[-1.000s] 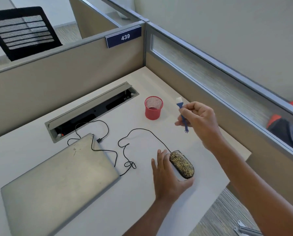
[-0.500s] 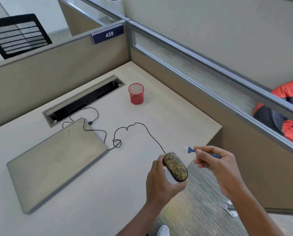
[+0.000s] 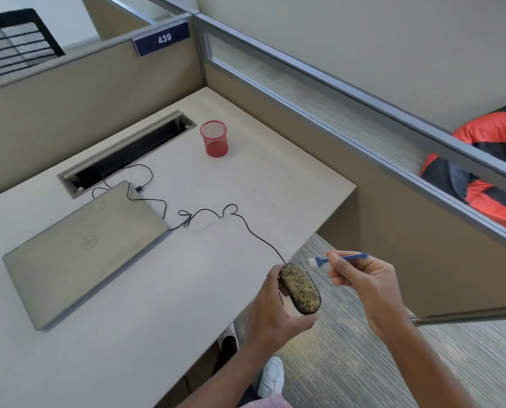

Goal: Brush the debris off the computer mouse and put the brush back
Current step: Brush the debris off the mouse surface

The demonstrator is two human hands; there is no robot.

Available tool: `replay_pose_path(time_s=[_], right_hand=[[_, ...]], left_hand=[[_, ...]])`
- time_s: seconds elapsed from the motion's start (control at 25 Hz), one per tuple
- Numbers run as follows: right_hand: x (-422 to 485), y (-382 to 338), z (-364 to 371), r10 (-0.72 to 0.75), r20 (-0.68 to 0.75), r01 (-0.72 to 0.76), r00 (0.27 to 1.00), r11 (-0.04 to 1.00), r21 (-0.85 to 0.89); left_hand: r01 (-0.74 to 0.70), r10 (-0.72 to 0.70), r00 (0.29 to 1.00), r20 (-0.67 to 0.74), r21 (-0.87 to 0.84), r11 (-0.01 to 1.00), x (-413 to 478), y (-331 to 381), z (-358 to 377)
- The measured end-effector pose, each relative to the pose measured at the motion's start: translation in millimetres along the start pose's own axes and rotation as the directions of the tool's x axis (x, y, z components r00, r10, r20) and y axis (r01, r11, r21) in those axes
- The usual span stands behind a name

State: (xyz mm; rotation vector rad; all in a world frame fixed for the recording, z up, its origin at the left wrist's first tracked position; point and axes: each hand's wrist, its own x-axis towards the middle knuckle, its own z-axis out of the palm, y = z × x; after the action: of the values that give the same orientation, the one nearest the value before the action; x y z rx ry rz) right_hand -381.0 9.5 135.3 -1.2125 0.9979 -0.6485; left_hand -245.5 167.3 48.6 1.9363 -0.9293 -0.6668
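Note:
A black computer mouse (image 3: 301, 288) speckled with yellowish debris is held off the desk's front right corner, over the floor, by my left hand (image 3: 275, 313), which grips it from below and the side. Its black cable (image 3: 245, 225) trails back across the desk. My right hand (image 3: 363, 281) pinches a small blue brush (image 3: 338, 258) with white bristles. The bristle tip points left and hovers just right of the mouse's front end, not clearly touching it.
A closed grey laptop (image 3: 84, 245) lies on the white desk (image 3: 157, 304) at the left. A red mesh cup (image 3: 214, 139) stands farther back near the cable slot (image 3: 128, 154). Cubicle partitions (image 3: 84, 78) enclose the back and right. A white shoe (image 3: 270, 378) shows on the carpet below.
The mouse went from resting on the desk to being held past its corner. My right hand brought the brush down from near the red cup to beside the mouse.

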Motion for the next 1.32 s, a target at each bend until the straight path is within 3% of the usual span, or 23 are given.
replay_pose_path(time_s=[0.44,1.0,1.32], right_hand=[[-5.1,18.0,31.4,-0.114,-0.007,0.105,0.993,0.931,-0.351],[-1.8,15.0,39.3,-0.161,-0.009,0.143,0.987,0.899,-0.414],[-1.0,16.8,40.3,-0.285,0.081,0.285,0.955,0.81,-0.512]], left_hand=[[-0.028,0.017,0.995,0.1,0.114,0.993,-25.5,0.3,-1.7],[-0.021,0.011,0.995,0.101,0.097,0.995,-21.8,-0.9,-9.6],[-0.038,0.026,0.996,0.091,0.13,0.991,-17.6,0.1,-4.2]])
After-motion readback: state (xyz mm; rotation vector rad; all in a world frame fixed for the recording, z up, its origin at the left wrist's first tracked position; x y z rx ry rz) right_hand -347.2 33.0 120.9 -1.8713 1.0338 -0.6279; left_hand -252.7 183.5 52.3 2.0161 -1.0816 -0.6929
